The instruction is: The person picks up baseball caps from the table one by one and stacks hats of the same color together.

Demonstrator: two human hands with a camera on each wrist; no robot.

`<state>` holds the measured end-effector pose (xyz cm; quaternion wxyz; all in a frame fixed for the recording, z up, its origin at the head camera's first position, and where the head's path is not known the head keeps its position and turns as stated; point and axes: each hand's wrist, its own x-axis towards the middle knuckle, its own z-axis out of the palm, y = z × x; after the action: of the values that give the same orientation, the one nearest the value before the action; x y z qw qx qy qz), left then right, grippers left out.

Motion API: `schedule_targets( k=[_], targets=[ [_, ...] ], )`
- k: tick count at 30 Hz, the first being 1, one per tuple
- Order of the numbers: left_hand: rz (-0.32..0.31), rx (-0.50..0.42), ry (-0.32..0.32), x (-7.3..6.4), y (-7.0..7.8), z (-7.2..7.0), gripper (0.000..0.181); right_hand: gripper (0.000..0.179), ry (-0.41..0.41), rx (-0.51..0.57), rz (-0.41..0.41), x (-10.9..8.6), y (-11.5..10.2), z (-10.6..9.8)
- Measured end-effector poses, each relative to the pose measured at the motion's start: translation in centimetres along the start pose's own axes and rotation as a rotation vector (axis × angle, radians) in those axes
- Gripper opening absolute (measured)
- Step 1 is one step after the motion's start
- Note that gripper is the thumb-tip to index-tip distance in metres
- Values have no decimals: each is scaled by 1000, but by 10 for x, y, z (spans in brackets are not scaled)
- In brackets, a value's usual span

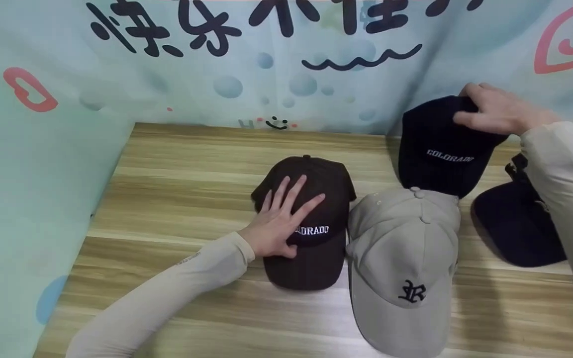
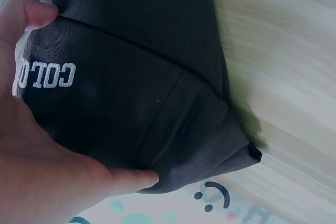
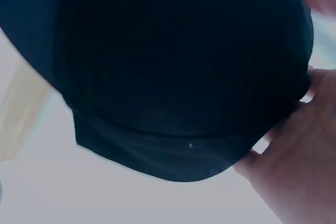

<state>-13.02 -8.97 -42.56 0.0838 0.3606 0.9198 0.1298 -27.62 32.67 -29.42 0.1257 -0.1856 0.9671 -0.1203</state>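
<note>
My left hand point(image 1: 279, 219) rests with spread fingers on a dark brown baseball cap point(image 1: 311, 268) lettered COLORADO, which lies on the table. In the left wrist view, the thumb touches this cap point(image 2: 131, 66) near the brim seam. At the back right, my right hand point(image 1: 503, 109) grips a black baseball cap point(image 1: 445, 134) by the top of its crown. White COLORADO lettering shows on its front, and its brim is tucked behind the beige caps. The right wrist view shows this black cap point(image 3: 184, 66) large, with fingers at its edge.
Between the hands lie nested beige caps point(image 1: 411, 258), the front one bearing a black R emblem. A dark navy cap point(image 1: 515, 228) sits at the right, partly hidden by the right sleeve. The wood-grain table point(image 1: 167, 199) meets a printed backdrop point(image 1: 192, 94) behind.
</note>
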Motion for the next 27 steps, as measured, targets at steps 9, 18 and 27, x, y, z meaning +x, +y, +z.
schedule_targets(
  k=[9, 18, 27],
  targets=[
    [38, -6, 13, -3, -4, -6, 117, 24, 86, -31, -225, 0, -64, -24],
    [-8, -64, 54, -29, -28, -20, 112, 20, 214, -68, -322, 6, -119, -33],
    [-179, -86, 90, -80, -64, -49, 106, 25, 364, -79, -383, 19, -179, -44]
  ],
)
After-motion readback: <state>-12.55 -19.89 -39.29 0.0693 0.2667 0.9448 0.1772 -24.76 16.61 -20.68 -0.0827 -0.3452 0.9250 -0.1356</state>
